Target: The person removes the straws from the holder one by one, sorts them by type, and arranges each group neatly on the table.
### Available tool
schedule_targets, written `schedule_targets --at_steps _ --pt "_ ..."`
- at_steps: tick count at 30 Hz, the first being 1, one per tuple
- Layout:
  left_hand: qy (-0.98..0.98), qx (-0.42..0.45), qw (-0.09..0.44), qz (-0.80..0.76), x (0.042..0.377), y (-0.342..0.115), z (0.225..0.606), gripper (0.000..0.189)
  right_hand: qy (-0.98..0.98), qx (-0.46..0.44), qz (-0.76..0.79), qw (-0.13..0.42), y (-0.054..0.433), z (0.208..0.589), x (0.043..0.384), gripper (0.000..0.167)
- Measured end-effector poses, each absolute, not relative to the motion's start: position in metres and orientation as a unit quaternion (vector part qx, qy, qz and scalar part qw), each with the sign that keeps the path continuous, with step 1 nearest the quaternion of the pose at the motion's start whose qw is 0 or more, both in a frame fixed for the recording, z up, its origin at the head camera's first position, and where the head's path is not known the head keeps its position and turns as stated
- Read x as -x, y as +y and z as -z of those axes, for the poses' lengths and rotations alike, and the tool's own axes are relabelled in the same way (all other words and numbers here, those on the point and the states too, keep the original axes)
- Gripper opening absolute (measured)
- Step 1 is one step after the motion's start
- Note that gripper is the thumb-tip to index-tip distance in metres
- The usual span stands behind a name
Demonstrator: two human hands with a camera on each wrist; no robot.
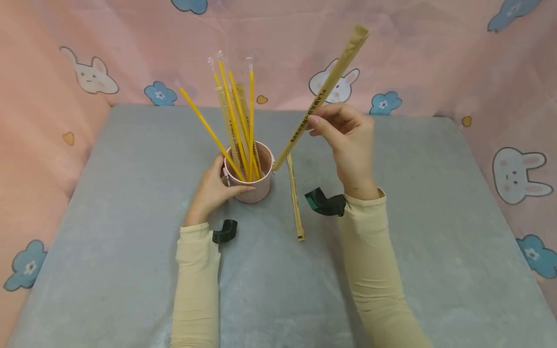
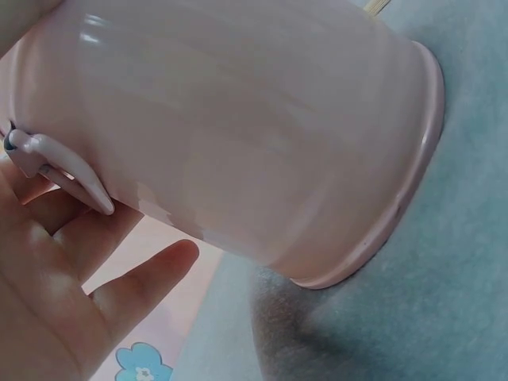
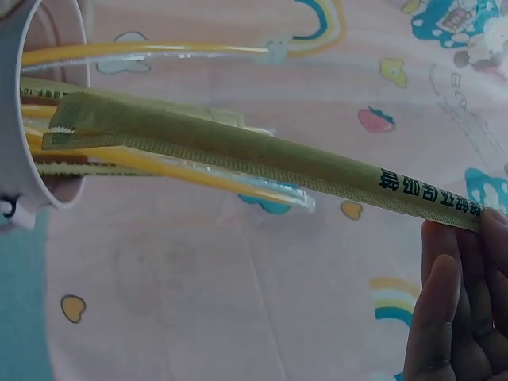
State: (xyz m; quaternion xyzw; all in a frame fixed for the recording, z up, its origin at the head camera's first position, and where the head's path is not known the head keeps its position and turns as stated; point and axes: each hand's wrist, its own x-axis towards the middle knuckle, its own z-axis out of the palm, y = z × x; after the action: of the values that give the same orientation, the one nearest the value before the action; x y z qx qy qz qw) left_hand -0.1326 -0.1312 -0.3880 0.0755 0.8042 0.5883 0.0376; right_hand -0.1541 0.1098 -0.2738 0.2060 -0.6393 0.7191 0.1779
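Note:
A small pink bucket (image 1: 254, 193) stands on the grey table, holding several yellow straws (image 1: 202, 118) in clear wrappers and some paper-wrapped straws (image 1: 227, 116). My left hand (image 1: 213, 189) grips the bucket from its left side, thumb across the front; the left wrist view shows fingers beside the bucket's wall (image 2: 238, 135) and handle (image 2: 67, 163). Between thumb and fingers, my right hand (image 1: 353, 140) pinches a paper-wrapped straw (image 1: 332, 79) with dark printing. It slants, its lower end near the bucket's right rim; in the right wrist view that end (image 3: 71, 123) overlaps the bucket's opening.
Another paper-wrapped straw (image 1: 295, 203) lies on the grey tabletop (image 1: 278, 290), to the right of the bucket. Behind and beside the table hangs a pink cloth (image 1: 287, 48) printed with rabbits and blue flowers. Dark camera mounts (image 1: 325, 203) sit at both wrists.

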Motion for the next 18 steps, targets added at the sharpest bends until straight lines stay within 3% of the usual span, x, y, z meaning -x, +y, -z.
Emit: schedule_targets --at_steps 3,6,12,18 --pt "0.805 -0.074 0.033 -0.587 0.133 -0.132 0.388 0.093 -0.632 -0.208 -0.725 0.178 0.115 0.273 0.153 0.008" --pt "0.806 -0.069 0.032 -0.586 0.133 -0.132 0.387 0.093 -0.631 -0.206 -0.727 0.174 0.12 0.273 0.153 0.002" --pt "0.809 -0.071 0.032 -0.583 0.132 -0.132 0.386 0.091 -0.637 -0.175 -0.734 0.157 0.13 0.279 0.149 0.019" --pt "0.809 -0.071 0.04 -0.581 0.133 -0.129 0.386 0.09 -0.669 -0.142 -0.719 0.126 0.145 0.29 0.144 0.016"
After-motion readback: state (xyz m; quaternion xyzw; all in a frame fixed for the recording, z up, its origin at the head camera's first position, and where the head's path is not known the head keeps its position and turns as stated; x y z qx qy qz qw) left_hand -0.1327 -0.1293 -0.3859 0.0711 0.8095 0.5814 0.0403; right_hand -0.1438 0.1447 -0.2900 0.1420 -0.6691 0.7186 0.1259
